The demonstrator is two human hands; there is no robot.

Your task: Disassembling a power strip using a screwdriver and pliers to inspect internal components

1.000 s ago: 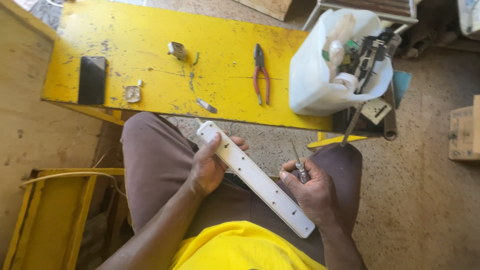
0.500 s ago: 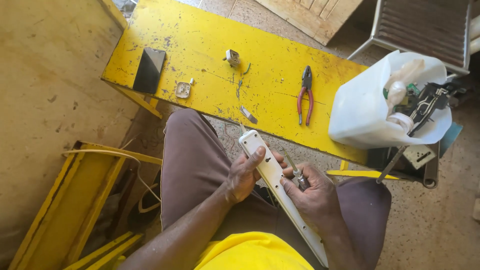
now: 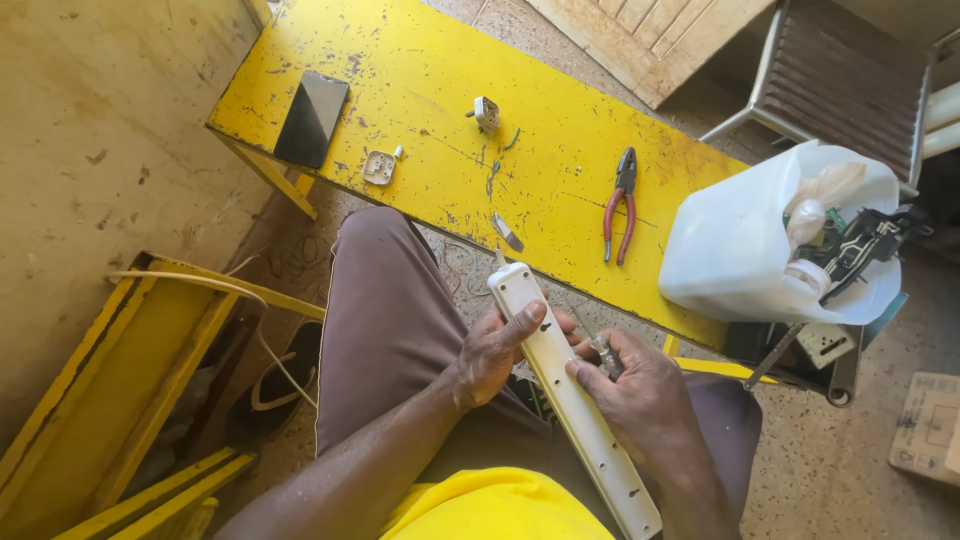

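A long white power strip (image 3: pixel 575 405) lies across my lap, its back side up with small screw holes. My left hand (image 3: pixel 497 352) grips its upper part, thumb laid on top. My right hand (image 3: pixel 637 395) holds a small screwdriver (image 3: pixel 603 352) by its handle, close against the strip's right edge. On the yellow bench (image 3: pixel 420 110) ahead lie red-handled pliers (image 3: pixel 621 203), a white plug body (image 3: pixel 486 112), a plug cover (image 3: pixel 379 167), a small grey piece (image 3: pixel 506 231) and a black phone (image 3: pixel 312 117).
A cut-open white plastic jug (image 3: pixel 740 250) holding tools and parts stands on the bench's right end. A metal chair (image 3: pixel 840 85) is behind it. Yellow metal frames (image 3: pixel 120 370) lie on the floor at left, and a cardboard box (image 3: pixel 928 432) sits at right.
The view has swung right and closer. The strip has turned more upright in my lap. My right hand has moved up beside the left, bringing the screwdriver to the strip.
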